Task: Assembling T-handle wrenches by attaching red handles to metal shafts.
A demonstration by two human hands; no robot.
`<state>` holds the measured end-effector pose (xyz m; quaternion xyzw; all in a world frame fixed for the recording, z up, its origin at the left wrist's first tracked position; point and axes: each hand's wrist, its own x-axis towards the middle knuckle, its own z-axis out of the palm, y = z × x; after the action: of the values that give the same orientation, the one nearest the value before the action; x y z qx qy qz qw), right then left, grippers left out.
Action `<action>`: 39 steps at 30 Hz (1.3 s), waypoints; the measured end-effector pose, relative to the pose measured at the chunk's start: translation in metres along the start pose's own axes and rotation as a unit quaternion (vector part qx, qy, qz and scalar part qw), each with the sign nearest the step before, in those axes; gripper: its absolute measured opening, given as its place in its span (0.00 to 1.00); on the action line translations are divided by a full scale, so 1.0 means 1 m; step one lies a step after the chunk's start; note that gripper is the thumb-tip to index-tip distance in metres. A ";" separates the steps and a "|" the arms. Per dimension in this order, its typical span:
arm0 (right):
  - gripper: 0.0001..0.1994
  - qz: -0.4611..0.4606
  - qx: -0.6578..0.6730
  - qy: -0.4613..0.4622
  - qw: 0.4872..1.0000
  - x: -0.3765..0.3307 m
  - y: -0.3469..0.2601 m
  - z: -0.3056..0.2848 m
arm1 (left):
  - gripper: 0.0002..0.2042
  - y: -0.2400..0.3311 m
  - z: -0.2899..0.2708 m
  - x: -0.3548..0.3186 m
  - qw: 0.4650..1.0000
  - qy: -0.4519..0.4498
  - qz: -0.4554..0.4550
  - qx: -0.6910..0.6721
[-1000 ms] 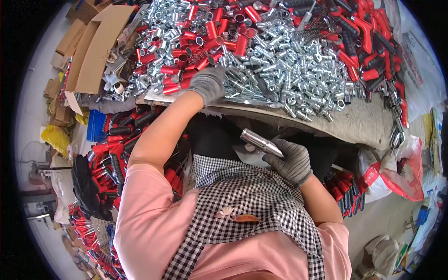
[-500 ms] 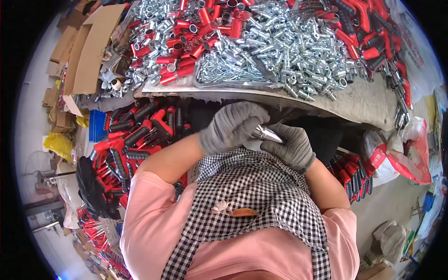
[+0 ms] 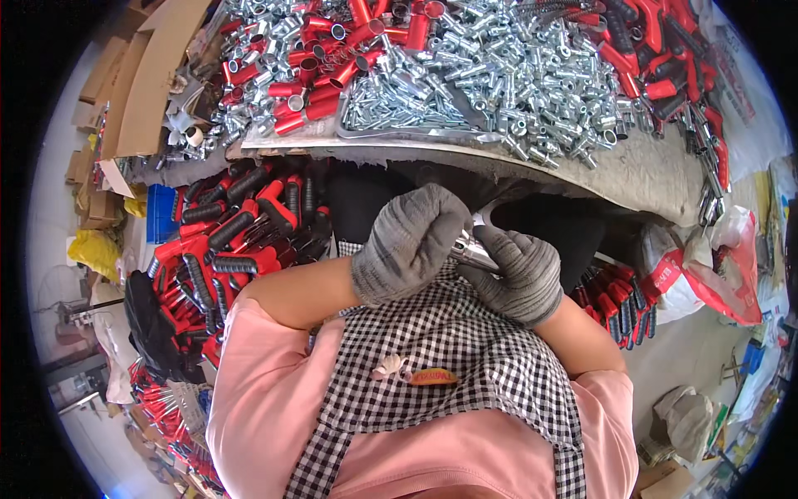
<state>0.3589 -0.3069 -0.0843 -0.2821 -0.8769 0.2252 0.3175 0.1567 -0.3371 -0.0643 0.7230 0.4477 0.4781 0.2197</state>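
Note:
My left hand (image 3: pixel 409 243), in a grey knitted glove, is curled closed at the left end of a shiny metal cylindrical part (image 3: pixel 473 253). What its fingertips pinch is hidden. From the other side my right hand (image 3: pixel 524 273), gloved alike, holds the same part between thumb and fingers. The part lies slantwise between both hands, just above my checked apron (image 3: pixel 449 333) and below the table's near edge. Beyond it, a shallow tray (image 3: pixel 399 131) heaped with small metal pins stands on the table (image 3: pixel 657 179).
Silvery metal fittings (image 3: pixel 540 91) and red tubes (image 3: pixel 320 108) cover the table. Red tools with black grips (image 3: pixel 241 224) are piled at my left; more tools (image 3: pixel 619 303) lie at my right. A cardboard box (image 3: pixel 154 83) stands far left, and a red-and-white bag (image 3: pixel 706 270) sits right.
My left hand has turned slightly and moved a little lower. The metal part has tilted a little between my hands, and my right hand has shifted slightly down. The whole view has shifted a little.

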 end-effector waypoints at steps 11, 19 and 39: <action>0.25 -0.066 -0.104 0.026 0.992 0.010 0.008 -0.001 | 0.01 -0.025 -0.011 -0.004 0.981 -0.108 0.149 0.056; 0.24 -0.111 -0.104 -0.014 0.988 0.003 0.005 0.004 | 0.21 -0.022 -0.025 0.021 0.884 -0.364 -0.269 -0.115; 0.29 0.085 0.073 -0.247 0.963 0.007 0.038 -0.034 | 0.16 -0.029 -0.025 0.040 0.919 -0.382 -0.071 -0.073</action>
<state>0.3913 -0.2673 -0.0795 -0.2673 -0.8819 0.3775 0.0910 0.1276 -0.2909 -0.0546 0.7991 0.3433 0.1802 0.4594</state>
